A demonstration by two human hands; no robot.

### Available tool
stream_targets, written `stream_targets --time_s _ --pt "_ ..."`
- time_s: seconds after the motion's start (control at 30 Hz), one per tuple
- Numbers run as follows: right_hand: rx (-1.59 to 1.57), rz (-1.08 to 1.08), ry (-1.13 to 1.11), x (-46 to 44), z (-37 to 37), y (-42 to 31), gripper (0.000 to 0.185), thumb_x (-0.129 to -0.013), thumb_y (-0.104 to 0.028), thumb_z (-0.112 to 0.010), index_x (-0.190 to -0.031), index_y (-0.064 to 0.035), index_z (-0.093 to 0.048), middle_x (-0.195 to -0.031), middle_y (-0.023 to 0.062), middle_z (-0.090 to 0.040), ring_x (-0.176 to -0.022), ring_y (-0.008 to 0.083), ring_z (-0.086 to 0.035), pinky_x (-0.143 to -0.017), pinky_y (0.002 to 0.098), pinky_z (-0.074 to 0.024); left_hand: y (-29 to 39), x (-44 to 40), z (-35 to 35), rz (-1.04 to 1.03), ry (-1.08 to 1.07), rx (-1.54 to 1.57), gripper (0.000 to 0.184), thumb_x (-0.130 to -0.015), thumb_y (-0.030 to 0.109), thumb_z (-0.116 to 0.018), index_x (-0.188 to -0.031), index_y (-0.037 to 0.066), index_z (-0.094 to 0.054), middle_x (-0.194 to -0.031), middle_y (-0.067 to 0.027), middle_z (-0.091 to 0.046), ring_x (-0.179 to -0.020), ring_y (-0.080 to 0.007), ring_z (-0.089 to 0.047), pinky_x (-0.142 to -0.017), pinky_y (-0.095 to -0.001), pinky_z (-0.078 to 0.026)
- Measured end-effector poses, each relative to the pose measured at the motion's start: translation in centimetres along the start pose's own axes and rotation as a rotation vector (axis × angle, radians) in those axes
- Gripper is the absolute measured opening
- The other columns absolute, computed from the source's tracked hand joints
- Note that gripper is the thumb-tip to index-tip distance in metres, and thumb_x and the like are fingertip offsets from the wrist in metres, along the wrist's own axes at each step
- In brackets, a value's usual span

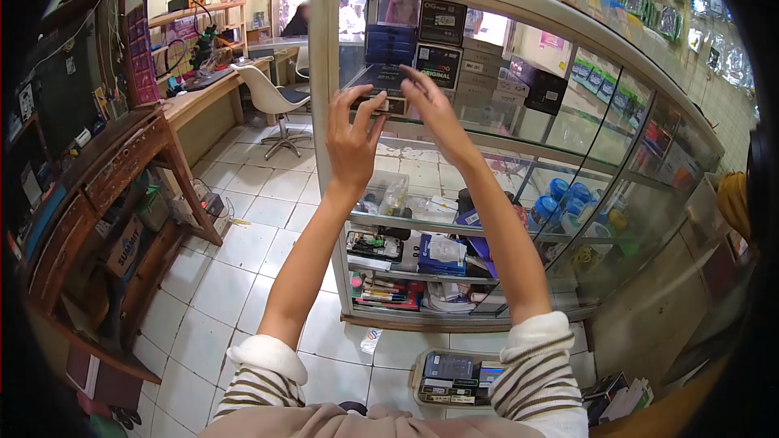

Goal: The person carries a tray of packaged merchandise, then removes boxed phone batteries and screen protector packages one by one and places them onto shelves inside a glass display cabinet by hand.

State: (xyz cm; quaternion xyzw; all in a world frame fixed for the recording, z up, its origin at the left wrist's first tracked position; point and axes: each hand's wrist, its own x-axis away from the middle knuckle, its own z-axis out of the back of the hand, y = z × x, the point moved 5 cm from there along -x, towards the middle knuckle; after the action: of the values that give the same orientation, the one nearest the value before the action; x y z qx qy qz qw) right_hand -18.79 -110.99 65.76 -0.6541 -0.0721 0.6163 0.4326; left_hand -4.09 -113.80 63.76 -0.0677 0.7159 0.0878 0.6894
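Both hands reach forward to the upper shelf of a glass display cabinet (318,49). My left hand (353,131) is at a dark box (388,75) with a pale label edge, its fingers bent over the box's near left side. On the right, my right hand (434,109) has its fingers stretched toward the same box; whether the fingertips touch it is unclear. Behind the box is a stack of blue boxes (390,42). A black box marked ORIGINAL (438,65) stands just beyond my right hand.
Lower cabinet shelves hold blue-lidded jars (560,188), tools and packets. A container of boxes (419,376) rests on the floor before the cabinet. To the left are a wooden desk (130,158), a workbench (203,93) and a white chair (264,89).
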Motion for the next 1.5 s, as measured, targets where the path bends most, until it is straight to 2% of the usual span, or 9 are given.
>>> stream_targets --time_s 0.17,0.33,0.5,0.73,0.83,1.03,1.1,1.2,1.5 --pt "0.473 0.176 -0.135 2.1 -0.6 -1.6 0.049 -0.086 -0.032 -0.057 -0.128 -0.0104 -0.046 -0.134 0.0169 -0.041 -0.127 0.0264 -0.036 -0.101 0.0332 -0.0315 -0.2 0.9 -0.1 0.006 -0.142 -0.128 0.051 -0.074 0.007 -0.065 -0.122 0.011 -0.049 -0.125 -0.007 -0.047 -0.124 -0.0258 -0.037 -0.105 -0.0491 -0.02" --pt "0.538 0.227 -0.057 0.1 -0.5 -0.4 0.045 -0.084 -0.031 -0.06 -0.122 -0.0087 -0.053 -0.13 0.0179 -0.046 -0.108 0.0278 -0.054 -0.087 0.0326 -0.0428 -0.2 2.9 -1.3 -0.012 -0.443 -0.564 0.065 -0.086 0.027 -0.05 -0.138 0.0 -0.023 -0.147 -0.0131 -0.018 -0.137 -0.0224 -0.014 -0.105 -0.0556 0.007" --pt "0.618 0.22 -0.074 -1.7 -0.9 1.1 0.043 -0.084 -0.032 -0.059 -0.121 -0.0098 -0.053 -0.128 0.0175 -0.049 -0.074 0.0229 -0.058 -0.076 0.0316 -0.046 -0.7 3.0 -2.0 -0.01 -0.472 -0.616 0.064 -0.088 0.034 -0.048 -0.138 0.0 -0.025 -0.146 -0.0155 -0.02 -0.136 -0.0233 -0.018 -0.105 -0.0564 0.002" --pt "0.613 0.262 -0.103 -2.9 -1.5 2.0 0.042 -0.085 -0.032 -0.057 -0.121 -0.0101 -0.051 -0.13 0.0183 -0.045 -0.116 0.0374 -0.045 -0.093 0.038 -0.0402 -1.4 2.9 -3.0 -0.036 -0.467 -0.65 0.067 -0.088 0.039 -0.048 -0.138 0.002 -0.025 -0.144 -0.0181 -0.023 -0.134 -0.0247 -0.021 -0.102 -0.0631 0.0" --pt "0.588 0.265 -0.132 -2.6 -1.7 1.6 0.038 -0.085 -0.021 -0.055 -0.115 0.0022 -0.051 -0.125 0.0264 -0.045 -0.11 0.0427 -0.046 -0.094 0.0404 -0.0388 -1.5 3.0 -3.3 -0.033 -0.463 -0.662 0.07 -0.086 0.041 -0.049 -0.138 0.002 -0.025 -0.143 -0.0185 -0.023 -0.134 -0.0251 -0.022 -0.101 -0.0652 0.0" --pt "0.796 0.324 -0.024 -1.2 -1.9 1.4 0.035 -0.085 -0.019 -0.053 -0.118 -0.0057 -0.051 -0.126 0.0188 -0.048 -0.108 0.0405 -0.049 -0.089 0.043 -0.0417 -1.1 4.2 -3.1 0.015 -0.523 -0.615 0.078 -0.081 0.042 -0.054 -0.139 0.001 -0.022 -0.144 -0.0183 -0.021 -0.135 -0.0262 -0.018 -0.099 -0.0664 0.003" --pt "0.851 0.296 -0.081 1.4 -1.1 -0.7 0.053 -0.084 -0.013 -0.054 -0.13 0.0008 -0.034 -0.129 0.027 -0.04 -0.106 0.0411 -0.05 -0.089 0.0424 -0.0432 -0.1 5.8 -2.3 0.024 -0.431 -0.447 0.077 -0.081 0.04 -0.056 -0.139 0.001 -0.022 -0.144 -0.0174 -0.021 -0.136 -0.0272 -0.016 -0.1 -0.0653 0.005" --pt "0.824 0.435 0.058 9.2 0.5 -4.0 0.038 -0.08 -0.007 -0.058 -0.116 0.0005 -0.048 -0.12 0.02 -0.049 -0.111 0.037 -0.046 -0.093 0.0399 -0.0385 3.1 10.3 -0.9 0.074 -0.449 -0.18 0.067 -0.081 0.027 -0.058 -0.136 0.004 -0.028 -0.143 -0.0131 -0.026 -0.136 -0.0284 -0.014 -0.1 -0.0636 0.007" --pt "0.768 -0.405 0.123 43.5 8.9 9.5 0.02 -0.079 0.003 -0.051 -0.096 -0.0018 -0.061 -0.099 0.013 -0.058 -0.095 0.0305 -0.053 -0.083 0.038 -0.0423 15.3 38.1 -1.9 0.397 -1.071 0.716 0.037 -0.081 0.009 -0.057 -0.117 0.005 -0.05 -0.118 -0.0132 -0.05 -0.114 -0.0333 -0.044 -0.096 -0.0413 -0.034"
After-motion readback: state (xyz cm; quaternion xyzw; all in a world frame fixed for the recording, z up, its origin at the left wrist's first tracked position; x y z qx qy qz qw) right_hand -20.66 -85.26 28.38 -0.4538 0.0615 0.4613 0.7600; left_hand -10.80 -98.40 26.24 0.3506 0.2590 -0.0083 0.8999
